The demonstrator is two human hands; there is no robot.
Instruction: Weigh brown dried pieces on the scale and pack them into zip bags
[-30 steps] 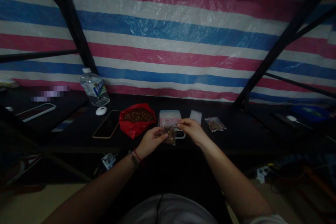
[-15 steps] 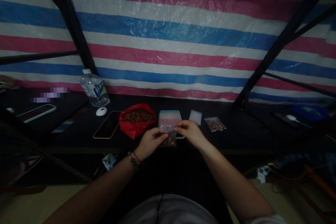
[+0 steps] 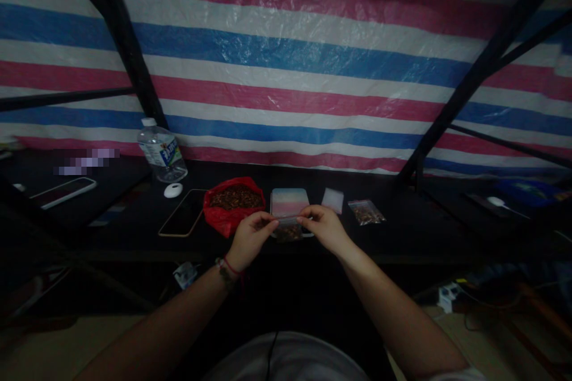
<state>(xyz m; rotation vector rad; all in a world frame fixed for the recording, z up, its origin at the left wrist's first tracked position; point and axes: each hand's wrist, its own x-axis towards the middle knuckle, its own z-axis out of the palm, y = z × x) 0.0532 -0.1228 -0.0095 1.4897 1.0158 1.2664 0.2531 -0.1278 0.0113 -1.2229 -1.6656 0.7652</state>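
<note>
The left hand [image 3: 246,241] and right hand [image 3: 328,231] pinch opposite ends of the top edge of a small, clear plastic bag [image 3: 289,233] of brown pieces, at the near side of a pale, flat device [image 3: 289,199] on the black desk [image 3: 406,226]. Moving it seems to call for even grips.

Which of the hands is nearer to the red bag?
Left. The left hand is just beside the red bag, at its near right side; the right hand is farther right, across the small clear bag.
</note>
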